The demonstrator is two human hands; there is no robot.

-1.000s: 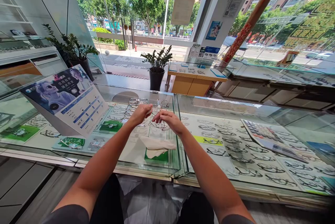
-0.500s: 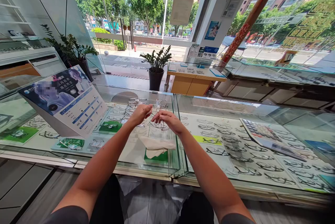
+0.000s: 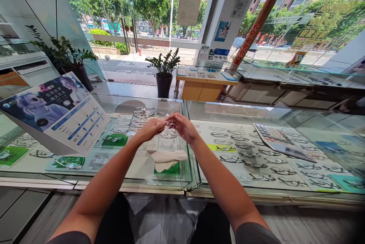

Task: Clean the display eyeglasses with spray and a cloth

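Note:
A thin-framed pair of glasses (image 3: 173, 107) is held up over the glass showcase, one round rim showing above my fingers. My left hand (image 3: 151, 129) pinches it from the left. Close beside it, my right hand (image 3: 184, 126) has its fingers curled round the right side of the glasses. The fingertips of both hands nearly meet. Below them a beige cloth (image 3: 168, 157) lies on the glass top, partly over a green pad (image 3: 173, 169).
A display card (image 3: 57, 110) stands at the left on the showcase (image 3: 131, 185). Further right a calculator (image 3: 278, 141) lies on the glass. Rows of glasses (image 3: 243, 145) show beneath. A potted plant (image 3: 164, 84) stands beyond the showcase.
My right hand has turned and closed round the glasses, which now stand higher, with a rim above the fingers. The whole view has shifted slightly to the right.

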